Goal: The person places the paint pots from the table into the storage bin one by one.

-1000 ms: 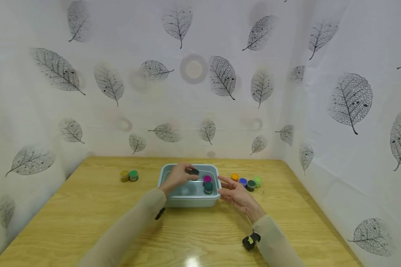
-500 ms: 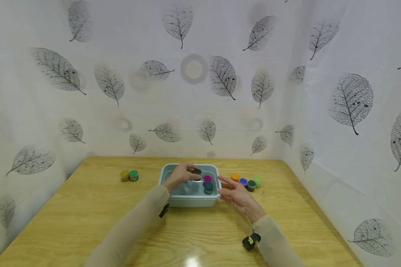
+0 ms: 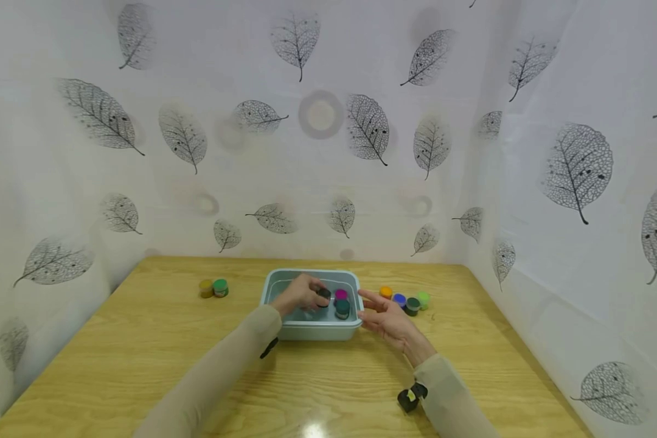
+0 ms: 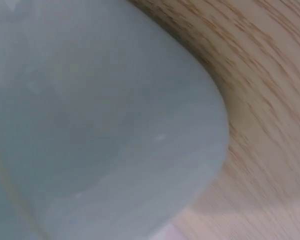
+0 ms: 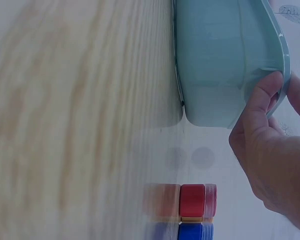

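Note:
My left hand (image 3: 303, 293) reaches into a light blue plastic tub (image 3: 317, 333) and grips a small dark-lidded jar (image 3: 323, 297) low inside it. Beside that jar stand a magenta-lidded jar (image 3: 341, 295) and a dark teal jar (image 3: 342, 308). With fingers extended, my right hand (image 3: 390, 322) touches the tub's right end; in the right wrist view its thumb (image 5: 267, 87) lies at the rim. The left wrist view is filled by the tub's outer wall (image 4: 115, 115), and the left fingers are out of that view.
Right of the tub are an orange jar (image 3: 385, 292), a blue jar (image 3: 399, 300), a dark green jar (image 3: 413, 306) and a light green jar (image 3: 423, 299). A yellow jar (image 3: 206, 288) and a green jar (image 3: 220, 288) stand left. A leaf-print curtain (image 3: 317, 182) borders the table.
My left hand has moved slightly right and down into the tub, lowering the dark-lidded jar next to the other two. My right hand has stayed at the tub's right end.

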